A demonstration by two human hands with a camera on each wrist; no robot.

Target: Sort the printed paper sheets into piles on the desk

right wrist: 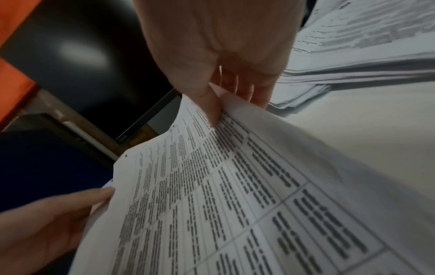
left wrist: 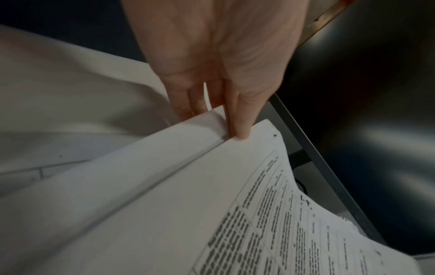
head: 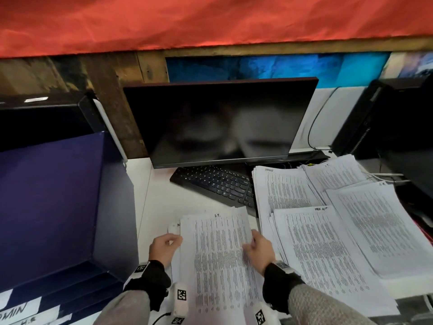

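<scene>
Printed sheet (head: 220, 259), lower edge cut off, text blurred

Even light is falling across the head view, its edges bowing; the dark monitor (head: 220, 120) is showing soft, hazy reflections. Both wrist views are looking dim, grainy and blurred.

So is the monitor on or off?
Off, as far as the pictures show: the monitor screen is dark in the head view, showing only blurred reflections.
</scene>
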